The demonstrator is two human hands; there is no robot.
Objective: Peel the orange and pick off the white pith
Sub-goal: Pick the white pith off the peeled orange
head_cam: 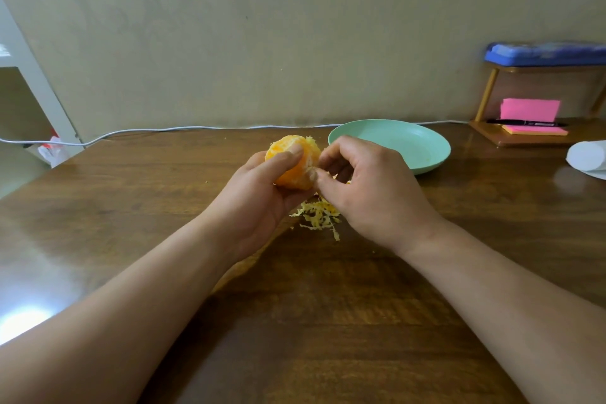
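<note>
A peeled orange [296, 170] with pale pith streaks is held above the wooden table [131, 207]. My left hand [259, 197] grips it from below and the left, thumb lying over its top. My right hand [364, 187] is against the orange's right side, thumb and fingertips pinched together on a bit of white pith at its surface. A heap of picked-off pith shreds [319, 215] lies on the table under the hands. Part of the heap is hidden by my right hand.
A mint green plate [423, 141] stands behind my right hand. At the far right are a small wooden stand [524, 138] with pink sticky notes and a black pen, and a white paper roll [587, 156]. A white cable [164, 129] runs along the wall.
</note>
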